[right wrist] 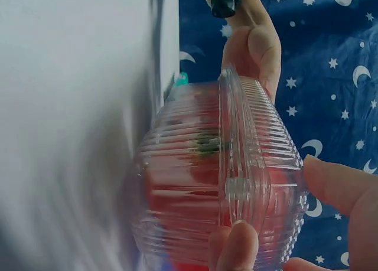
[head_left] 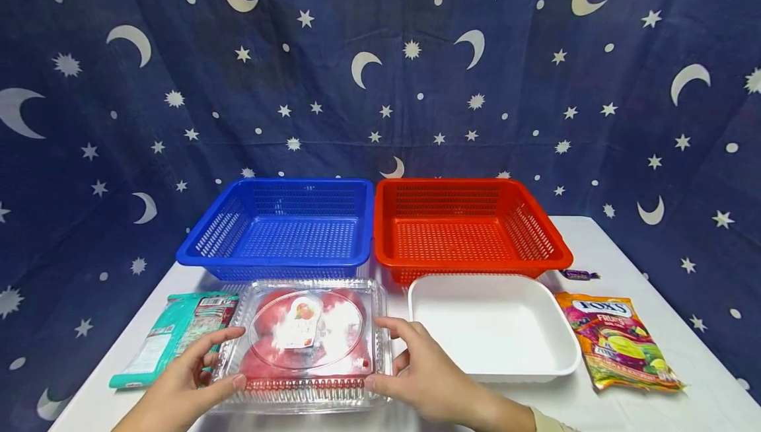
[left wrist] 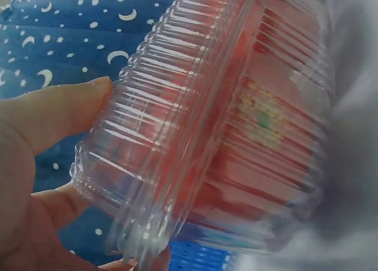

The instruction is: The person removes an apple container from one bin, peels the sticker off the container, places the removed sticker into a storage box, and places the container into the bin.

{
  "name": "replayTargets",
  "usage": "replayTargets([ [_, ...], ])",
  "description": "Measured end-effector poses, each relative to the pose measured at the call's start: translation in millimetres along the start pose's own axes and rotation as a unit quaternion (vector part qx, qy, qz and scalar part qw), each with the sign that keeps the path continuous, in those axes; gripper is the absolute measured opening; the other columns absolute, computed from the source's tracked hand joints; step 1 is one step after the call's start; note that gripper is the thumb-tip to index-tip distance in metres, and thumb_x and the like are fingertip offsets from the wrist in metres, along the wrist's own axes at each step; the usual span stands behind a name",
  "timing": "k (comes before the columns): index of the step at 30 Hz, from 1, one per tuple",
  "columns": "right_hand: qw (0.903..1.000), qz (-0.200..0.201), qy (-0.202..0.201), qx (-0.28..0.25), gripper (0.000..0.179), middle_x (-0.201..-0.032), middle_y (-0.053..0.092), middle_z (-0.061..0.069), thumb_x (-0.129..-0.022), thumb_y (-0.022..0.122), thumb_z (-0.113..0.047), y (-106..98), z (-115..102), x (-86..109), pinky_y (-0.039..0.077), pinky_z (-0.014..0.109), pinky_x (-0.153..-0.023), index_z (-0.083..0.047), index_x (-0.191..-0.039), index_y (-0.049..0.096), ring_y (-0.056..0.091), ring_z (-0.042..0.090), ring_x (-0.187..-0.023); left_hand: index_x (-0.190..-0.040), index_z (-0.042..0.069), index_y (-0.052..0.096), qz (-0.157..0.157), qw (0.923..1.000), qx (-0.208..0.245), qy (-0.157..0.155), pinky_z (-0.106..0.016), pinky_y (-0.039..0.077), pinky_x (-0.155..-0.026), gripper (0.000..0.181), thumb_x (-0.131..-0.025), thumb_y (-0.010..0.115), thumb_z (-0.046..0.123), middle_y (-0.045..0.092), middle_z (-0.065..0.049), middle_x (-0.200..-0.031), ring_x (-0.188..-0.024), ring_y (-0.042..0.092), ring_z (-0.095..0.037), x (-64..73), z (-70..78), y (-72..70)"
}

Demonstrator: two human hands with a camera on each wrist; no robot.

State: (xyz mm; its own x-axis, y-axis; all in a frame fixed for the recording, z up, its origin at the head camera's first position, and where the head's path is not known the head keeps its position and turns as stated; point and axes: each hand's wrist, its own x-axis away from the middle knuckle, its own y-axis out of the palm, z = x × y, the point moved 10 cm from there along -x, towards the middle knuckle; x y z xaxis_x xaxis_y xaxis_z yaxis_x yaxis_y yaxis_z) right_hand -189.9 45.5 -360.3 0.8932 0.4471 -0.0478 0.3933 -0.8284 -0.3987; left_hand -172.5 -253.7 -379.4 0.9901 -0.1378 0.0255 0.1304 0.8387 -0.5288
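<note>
A clear plastic clamshell box of tomatoes [head_left: 309, 369] is at the front, left of the middle, with a white label on its lid. My left hand [head_left: 184, 379] grips its left side, thumb by the near corner and the other fingers along the edge. From the opposite side my right hand [head_left: 431, 372] holds it, fingers on the lid's edge and rim. Red fruit with a green calyx shows through the ribbed wall of the box [right wrist: 189, 176] in the right wrist view. The left wrist view has the thumb [left wrist: 77, 108] pressed to the lid's side.
Behind the box stand a blue basket [head_left: 273, 261] and a red basket [head_left: 470, 263], side by side. A white tray [head_left: 493, 326] sits to the right, beside a Fox's candy bag [head_left: 621, 346]. A small purple-wrapped candy [head_left: 579, 275] lies behind that. At left is a teal packet [head_left: 160, 339].
</note>
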Motion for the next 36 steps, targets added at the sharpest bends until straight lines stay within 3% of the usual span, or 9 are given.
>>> replayTargets([
  [4, 1.0000, -0.009, 0.000, 0.004, 0.077, -0.123, 0.045, 0.017, -0.082, 0.084, -0.031, 5, 4, 2.4, 0.051, 0.025, -0.063, -0.008, -0.146, 0.047, 0.055, 0.012, -0.078, -0.139, 0.027, 0.051, 0.001, 0.9978, 0.008, 0.066, -0.030, 0.035, -0.048, 0.059, -0.090, 0.071, 0.001, 0.040, 0.000, -0.076, -0.060, 0.040, -0.009, 0.3, 0.4, 4.7],
  [7, 0.9998, -0.017, 0.003, 0.003, 0.078, -0.122, 0.044, 0.018, -0.083, 0.084, -0.031, 8, 7, 3.7, 0.050, 0.023, -0.061, -0.008, -0.147, 0.046, 0.056, 0.010, -0.075, -0.135, 0.034, 0.052, -0.007, 0.9970, 0.017, 0.075, -0.031, 0.034, -0.047, 0.059, -0.090, 0.072, 0.001, 0.039, 0.002, -0.073, -0.059, 0.038, -0.008, 0.0, -2.7, 8.7],
  [15, 0.9997, -0.005, -0.001, 0.025, 0.078, -0.117, 0.044, 0.015, -0.081, 0.085, -0.033, 9, 10, 2.9, 0.050, 0.023, -0.060, -0.008, -0.145, 0.047, 0.056, 0.008, -0.073, -0.147, -0.001, 0.037, -0.051, 0.9966, 0.039, -0.052, -0.027, 0.039, -0.057, 0.066, -0.093, 0.072, 0.014, 0.045, -0.004, -0.081, -0.070, 0.045, -0.014, -3.2, -21.9, 18.0],
  [17, 0.9997, -0.002, -0.001, 0.026, 0.078, -0.116, 0.044, 0.015, -0.081, 0.085, -0.033, 9, 11, 2.9, 0.050, 0.023, -0.060, -0.009, -0.145, 0.047, 0.056, 0.009, -0.074, -0.149, -0.002, 0.035, -0.054, 0.9958, 0.038, -0.063, -0.027, 0.040, -0.059, 0.068, -0.093, 0.072, 0.015, 0.046, -0.005, -0.087, -0.073, 0.046, -0.015, -3.7, -22.6, 18.1],
  [23, 0.9995, -0.001, 0.008, 0.029, 0.079, -0.126, 0.044, 0.017, -0.082, 0.083, -0.036, 9, 13, 3.8, 0.050, 0.025, -0.062, -0.012, -0.146, 0.046, 0.054, 0.011, -0.079, -0.148, -0.002, 0.036, -0.057, 0.9969, 0.021, -0.050, -0.027, 0.042, -0.061, 0.066, -0.094, 0.071, 0.015, 0.045, -0.007, -0.089, -0.072, 0.046, -0.014, -4.2, -19.3, 17.1],
  [26, 0.9991, -0.005, 0.012, 0.040, 0.079, -0.133, 0.044, 0.018, -0.083, 0.082, -0.039, 8, 13, 4.2, 0.050, 0.025, -0.063, -0.014, -0.148, 0.045, 0.054, 0.010, -0.082, -0.147, 0.000, 0.041, -0.037, 0.9980, -0.002, -0.052, -0.026, 0.047, -0.067, 0.066, -0.092, 0.073, 0.017, 0.053, -0.012, -0.107, -0.084, 0.050, -0.015, -4.3, -19.5, 13.8],
  [30, 0.9977, -0.009, 0.009, 0.066, 0.077, -0.136, 0.046, 0.014, -0.084, 0.081, -0.040, 6, 11, 5.3, 0.050, 0.025, -0.068, -0.015, -0.148, 0.046, 0.056, 0.008, -0.086, -0.144, 0.003, 0.048, -0.010, 0.9984, -0.046, -0.030, -0.034, 0.054, -0.083, 0.062, -0.091, 0.076, 0.019, 0.050, -0.023, -0.137, -0.112, 0.055, -0.032, -3.2, -14.8, 9.2],
  [33, 0.9954, -0.010, 0.000, 0.095, 0.074, -0.135, 0.049, 0.009, -0.085, 0.079, -0.042, 3, 6, 6.2, 0.051, 0.024, -0.070, -0.015, -0.146, 0.048, 0.059, 0.010, -0.092, -0.141, 0.005, 0.052, 0.006, 0.9970, -0.075, 0.017, -0.035, 0.054, -0.088, 0.058, -0.089, 0.077, 0.018, 0.047, -0.026, -0.142, -0.123, 0.051, -0.042, -2.7, -6.8, 6.3],
  [36, 0.9905, -0.001, -0.024, 0.135, 0.069, -0.132, 0.052, 0.004, -0.086, 0.078, -0.044, -3, -4, 6.3, 0.051, 0.025, -0.071, -0.014, -0.143, 0.051, 0.060, 0.014, -0.096, -0.139, 0.007, 0.055, 0.024, 0.9920, -0.103, 0.068, -0.028, 0.052, -0.088, 0.057, -0.087, 0.078, 0.015, 0.043, -0.026, -0.146, -0.128, 0.046, -0.039, -2.6, 2.9, 1.4],
])
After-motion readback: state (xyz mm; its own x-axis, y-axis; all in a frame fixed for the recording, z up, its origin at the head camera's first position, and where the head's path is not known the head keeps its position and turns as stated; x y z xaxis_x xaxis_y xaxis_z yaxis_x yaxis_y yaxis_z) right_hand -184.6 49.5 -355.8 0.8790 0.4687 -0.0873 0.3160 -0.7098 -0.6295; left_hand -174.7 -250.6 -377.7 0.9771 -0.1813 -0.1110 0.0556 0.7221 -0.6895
